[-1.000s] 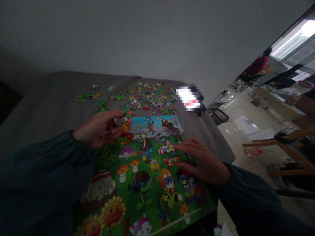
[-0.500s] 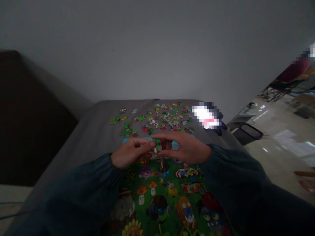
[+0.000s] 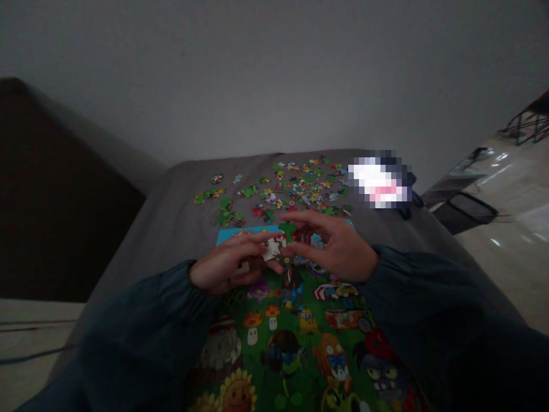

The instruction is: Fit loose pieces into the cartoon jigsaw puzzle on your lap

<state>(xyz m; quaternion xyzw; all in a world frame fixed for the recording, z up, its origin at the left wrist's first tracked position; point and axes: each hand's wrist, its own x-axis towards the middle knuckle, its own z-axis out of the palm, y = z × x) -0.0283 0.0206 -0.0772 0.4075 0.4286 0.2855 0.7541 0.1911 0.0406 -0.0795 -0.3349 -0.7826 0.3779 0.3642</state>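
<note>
A small jigsaw piece (image 3: 271, 249), its pale back showing, sits in the fingertips of my left hand (image 3: 231, 264). My right hand (image 3: 331, 246) faces it with the fingers spread, its thumb close to that piece. A green jigsaw piece (image 3: 288, 230) shows between the hands, and I cannot tell if either hand touches it. Both hands hover above the top edge of a colourful cartoon puzzle picture (image 3: 295, 337). Beyond my fingers lies a scattered heap of loose jigsaw pieces (image 3: 291, 191).
Everything rests on a grey cloth surface (image 3: 171, 229) with a sloping edge. A pixelated white and pink object (image 3: 380, 183) sits at its far right corner. A black wire basket (image 3: 465, 212) stands on the shiny floor (image 3: 514, 171) to the right. A dark brown shape (image 3: 55, 189) fills the left.
My hands have come together at the middle from their earlier spread positions, the left from above the picture's left side and the right from its lower right. My view has swung left.
</note>
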